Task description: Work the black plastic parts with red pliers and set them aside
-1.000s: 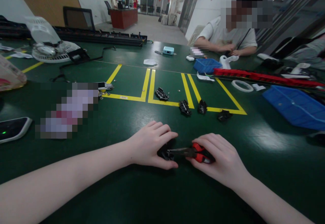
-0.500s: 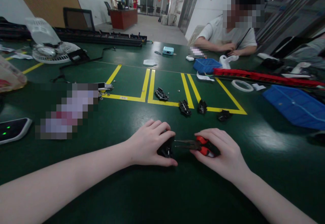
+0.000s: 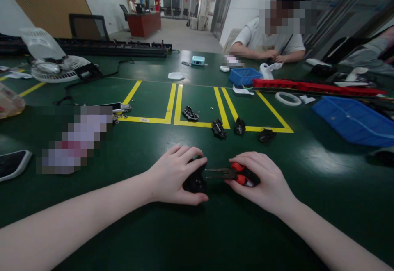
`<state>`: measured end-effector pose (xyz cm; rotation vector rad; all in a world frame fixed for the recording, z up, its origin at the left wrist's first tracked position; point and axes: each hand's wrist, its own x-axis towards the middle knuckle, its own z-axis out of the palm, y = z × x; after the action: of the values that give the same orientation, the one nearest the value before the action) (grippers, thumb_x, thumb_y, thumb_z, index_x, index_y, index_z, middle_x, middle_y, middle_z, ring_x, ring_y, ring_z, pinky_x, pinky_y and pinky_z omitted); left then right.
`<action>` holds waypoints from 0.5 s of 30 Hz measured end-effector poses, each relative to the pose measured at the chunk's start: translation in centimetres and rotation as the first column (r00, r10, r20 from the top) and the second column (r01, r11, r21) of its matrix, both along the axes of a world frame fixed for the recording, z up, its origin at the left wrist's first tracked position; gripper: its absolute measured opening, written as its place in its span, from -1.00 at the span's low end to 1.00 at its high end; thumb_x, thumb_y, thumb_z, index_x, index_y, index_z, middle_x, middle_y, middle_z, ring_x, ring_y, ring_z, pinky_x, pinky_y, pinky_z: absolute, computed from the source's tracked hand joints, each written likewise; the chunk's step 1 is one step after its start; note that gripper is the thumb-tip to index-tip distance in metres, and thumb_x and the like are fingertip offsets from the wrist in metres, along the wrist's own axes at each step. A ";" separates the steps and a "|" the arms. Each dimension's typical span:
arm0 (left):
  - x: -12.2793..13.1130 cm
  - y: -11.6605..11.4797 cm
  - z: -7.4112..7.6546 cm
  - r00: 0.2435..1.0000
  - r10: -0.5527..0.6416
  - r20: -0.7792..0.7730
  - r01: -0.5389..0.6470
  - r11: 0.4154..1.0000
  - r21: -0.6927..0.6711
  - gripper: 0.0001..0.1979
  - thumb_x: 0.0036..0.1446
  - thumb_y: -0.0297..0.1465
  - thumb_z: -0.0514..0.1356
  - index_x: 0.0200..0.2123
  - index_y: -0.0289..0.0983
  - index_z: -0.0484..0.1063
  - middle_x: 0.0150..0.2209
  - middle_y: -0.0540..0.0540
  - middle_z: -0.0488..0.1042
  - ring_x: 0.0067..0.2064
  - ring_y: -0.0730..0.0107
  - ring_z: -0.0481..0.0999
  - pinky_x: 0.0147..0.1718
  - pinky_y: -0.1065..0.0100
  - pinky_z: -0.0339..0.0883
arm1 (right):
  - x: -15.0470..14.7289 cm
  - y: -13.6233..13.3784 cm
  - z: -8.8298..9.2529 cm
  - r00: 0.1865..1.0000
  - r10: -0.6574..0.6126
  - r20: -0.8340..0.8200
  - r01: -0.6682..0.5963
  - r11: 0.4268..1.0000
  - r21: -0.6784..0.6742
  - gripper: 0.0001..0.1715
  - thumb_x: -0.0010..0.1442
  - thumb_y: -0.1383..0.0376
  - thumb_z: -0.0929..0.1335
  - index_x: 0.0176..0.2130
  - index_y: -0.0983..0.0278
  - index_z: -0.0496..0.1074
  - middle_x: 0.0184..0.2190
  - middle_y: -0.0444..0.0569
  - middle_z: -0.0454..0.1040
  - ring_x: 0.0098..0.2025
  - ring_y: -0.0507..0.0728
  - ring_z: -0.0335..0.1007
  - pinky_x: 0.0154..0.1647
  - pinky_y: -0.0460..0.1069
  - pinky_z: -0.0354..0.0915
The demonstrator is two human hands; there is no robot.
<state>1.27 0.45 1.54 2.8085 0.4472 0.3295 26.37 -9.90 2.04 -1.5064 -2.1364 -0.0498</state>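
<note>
My left hand point(image 3: 177, 176) is closed round a black plastic part point(image 3: 196, 180), thumb on the near side and fingers over the far side. The palm hides much of the part. In my right hand point(image 3: 261, 176) are needle-nose pliers point(image 3: 229, 174) with red and black handles. Their jaws stand slightly apart and point left, the tips close to the part's right side; I cannot tell if they touch it. Beyond my hands lie several similar black parts, among them one inside the yellow tape point(image 3: 190, 113), one on the tape line point(image 3: 218, 128) and one farther right point(image 3: 266, 135).
A large blue bin point(image 3: 353, 121) stands at the right, with a smaller blue bin point(image 3: 244, 76) farther back. A long red strip point(image 3: 308, 86) crosses the right side. At the left are a white fan point(image 3: 55, 64) and a phone-like device point(image 3: 14, 164). A person point(image 3: 267, 41) sits across the table.
The whole scene has shifted slightly left as the camera turned. The pliers' tips remain near the black part, and both hands keep their hold.
</note>
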 end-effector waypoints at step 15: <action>-0.5 0.9 0.3 0.992 -0.103 -0.073 0.102 0.995 -0.019 -0.47 0.25 -0.11 0.18 0.20 -0.23 0.30 0.07 -0.21 0.39 0.04 0.10 0.39 0.01 0.10 0.35 | 0.0 -0.4 -0.2 0.999 0.017 -0.047 -0.017 1.000 0.003 -0.68 0.08 0.19 0.46 -0.15 0.22 0.45 -0.24 0.02 0.57 -0.17 0.22 0.49 -0.16 0.15 0.36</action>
<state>0.76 1.36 1.79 2.8235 0.3178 0.2005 26.37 -10.31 1.81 -1.4733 -2.1117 -0.0108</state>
